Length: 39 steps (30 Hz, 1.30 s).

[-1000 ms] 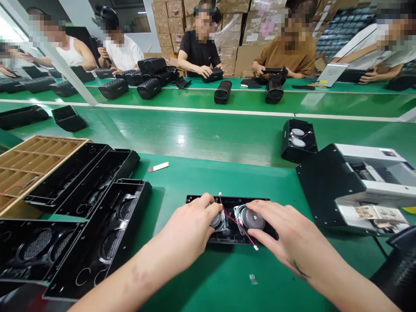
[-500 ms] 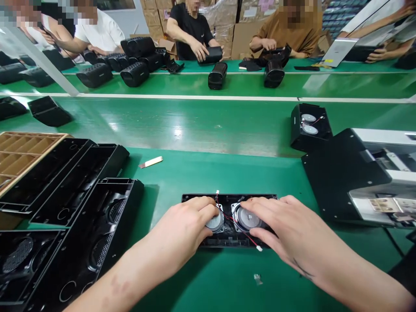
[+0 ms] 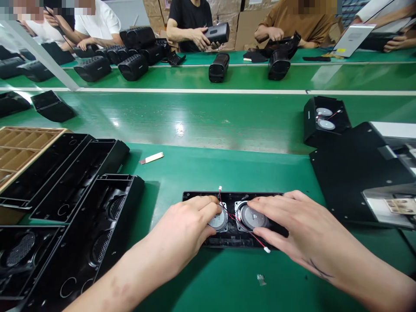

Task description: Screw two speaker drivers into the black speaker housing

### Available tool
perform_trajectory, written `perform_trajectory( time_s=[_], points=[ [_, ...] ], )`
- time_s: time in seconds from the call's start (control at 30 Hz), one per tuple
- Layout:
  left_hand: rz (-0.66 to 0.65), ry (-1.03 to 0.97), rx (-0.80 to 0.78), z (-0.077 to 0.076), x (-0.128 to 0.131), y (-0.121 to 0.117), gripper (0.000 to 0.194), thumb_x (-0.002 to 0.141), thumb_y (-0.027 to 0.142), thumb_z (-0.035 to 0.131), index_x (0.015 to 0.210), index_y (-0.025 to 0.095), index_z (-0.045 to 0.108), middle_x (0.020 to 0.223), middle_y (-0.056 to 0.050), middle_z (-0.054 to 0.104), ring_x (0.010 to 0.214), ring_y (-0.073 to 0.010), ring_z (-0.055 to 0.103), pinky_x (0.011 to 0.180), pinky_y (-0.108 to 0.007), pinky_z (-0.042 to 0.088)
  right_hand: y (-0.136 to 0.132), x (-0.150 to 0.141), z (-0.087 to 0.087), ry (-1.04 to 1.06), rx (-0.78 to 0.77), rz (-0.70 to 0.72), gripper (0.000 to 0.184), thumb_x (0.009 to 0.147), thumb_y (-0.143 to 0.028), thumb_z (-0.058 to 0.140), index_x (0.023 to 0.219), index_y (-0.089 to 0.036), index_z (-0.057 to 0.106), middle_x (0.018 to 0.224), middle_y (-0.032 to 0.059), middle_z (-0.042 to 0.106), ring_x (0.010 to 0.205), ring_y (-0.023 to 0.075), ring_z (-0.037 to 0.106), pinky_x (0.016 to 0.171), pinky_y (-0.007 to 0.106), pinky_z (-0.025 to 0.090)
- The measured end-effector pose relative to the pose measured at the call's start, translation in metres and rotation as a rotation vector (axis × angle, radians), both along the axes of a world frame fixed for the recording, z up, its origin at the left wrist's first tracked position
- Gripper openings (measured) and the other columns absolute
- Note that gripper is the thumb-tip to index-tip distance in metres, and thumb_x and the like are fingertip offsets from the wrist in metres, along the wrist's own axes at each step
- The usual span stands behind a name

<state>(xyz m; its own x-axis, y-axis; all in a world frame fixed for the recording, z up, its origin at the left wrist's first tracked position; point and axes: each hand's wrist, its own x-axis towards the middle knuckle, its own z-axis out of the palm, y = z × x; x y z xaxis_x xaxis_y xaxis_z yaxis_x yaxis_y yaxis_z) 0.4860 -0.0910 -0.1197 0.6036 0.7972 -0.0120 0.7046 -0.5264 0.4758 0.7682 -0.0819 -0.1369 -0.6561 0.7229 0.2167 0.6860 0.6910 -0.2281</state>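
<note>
A black speaker housing (image 3: 234, 196) lies flat on the green table in front of me, with two round silver speaker drivers set in it. My left hand (image 3: 185, 227) rests over the left driver (image 3: 218, 220), fingers pressing on it. My right hand (image 3: 292, 227) lies over the right driver (image 3: 255, 216) and the housing's right end. A thin red wire (image 3: 242, 225) with white plugs runs across between the drivers. Each hand presses down rather than lifts.
Empty black housings (image 3: 97, 225) are stacked at the left beside a partitioned cardboard tray (image 3: 22, 147). A black fixture with a white machine (image 3: 364, 169) stands at the right, a finished housing (image 3: 325, 119) behind it. A small white strip (image 3: 151, 158) lies ahead. Other people work across the belt.
The view has tilted down slightly. My hands stay on the two drivers, with the fingers shifting a little. Across the belt a person has lifted a black speaker.
</note>
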Motion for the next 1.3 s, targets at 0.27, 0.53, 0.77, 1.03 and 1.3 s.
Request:
perform_trajectory(
  time_s=[0.27, 0.53, 0.77, 1.03, 1.3],
  points=[
    [0.015, 0.012, 0.019, -0.0012, 0.0003, -0.0031, 0.029, 0.088, 0.003, 0.075, 0.106, 0.021, 0.061, 0.135, -0.006, 0.069, 0.114, -0.0266, 0.072, 0.093, -0.037, 0.062, 0.0004, -0.0022, 0.0022, -0.001, -0.023, 0.016, 0.024, 0.112, -0.04, 0.045, 0.127, -0.027, 0.058, 0.125, -0.0034, 0.071, 0.102, 0.0176, 0.068, 0.085, 0.039, 0.04],
    [0.025, -0.002, -0.009, 0.0003, -0.0001, -0.0017, 0.028, 0.089, 0.003, 0.074, 0.103, 0.022, 0.06, 0.134, -0.004, 0.069, 0.115, -0.0254, 0.071, 0.094, -0.037, 0.061, -0.0005, -0.001, -0.0006, -0.02, 0.073, 0.018, 0.03, 0.114, -0.043, 0.038, 0.123, -0.024, 0.061, 0.12, -0.0011, 0.073, 0.098, 0.0193, 0.067, 0.088, 0.039, 0.039],
    [0.022, 0.0, -0.007, -0.0012, 0.0, -0.0019, 0.029, 0.089, 0.003, 0.075, 0.102, 0.022, 0.058, 0.135, -0.004, 0.068, 0.115, -0.0257, 0.071, 0.094, -0.036, 0.061, 0.0028, -0.0018, 0.0021, -0.023, 0.018, 0.039, 0.023, 0.111, -0.039, 0.046, 0.122, -0.025, 0.06, 0.11, -0.005, 0.072, 0.09, 0.017, 0.064, 0.086, 0.039, 0.036],
    [0.023, -0.01, -0.01, -0.0043, -0.0017, -0.0038, 0.027, 0.091, 0.004, 0.073, 0.103, 0.023, 0.058, 0.136, -0.005, 0.067, 0.117, -0.0263, 0.071, 0.095, -0.037, 0.06, 0.0073, -0.0052, 0.0037, -0.032, -0.064, 0.05, 0.027, 0.096, -0.029, 0.071, 0.121, -0.027, 0.061, 0.104, -0.0061, 0.072, 0.087, 0.0174, 0.064, 0.085, 0.039, 0.033],
    [0.032, -0.023, -0.001, -0.0054, -0.0008, -0.0042, 0.025, 0.092, 0.005, 0.072, 0.105, 0.023, 0.061, 0.134, -0.005, 0.069, 0.119, -0.0259, 0.07, 0.097, -0.037, 0.061, 0.005, -0.0031, 0.005, -0.032, -0.06, 0.044, 0.021, 0.098, -0.03, 0.068, 0.118, -0.026, 0.063, 0.102, -0.0059, 0.072, 0.087, 0.0168, 0.064, 0.085, 0.04, 0.033]
  ],
)
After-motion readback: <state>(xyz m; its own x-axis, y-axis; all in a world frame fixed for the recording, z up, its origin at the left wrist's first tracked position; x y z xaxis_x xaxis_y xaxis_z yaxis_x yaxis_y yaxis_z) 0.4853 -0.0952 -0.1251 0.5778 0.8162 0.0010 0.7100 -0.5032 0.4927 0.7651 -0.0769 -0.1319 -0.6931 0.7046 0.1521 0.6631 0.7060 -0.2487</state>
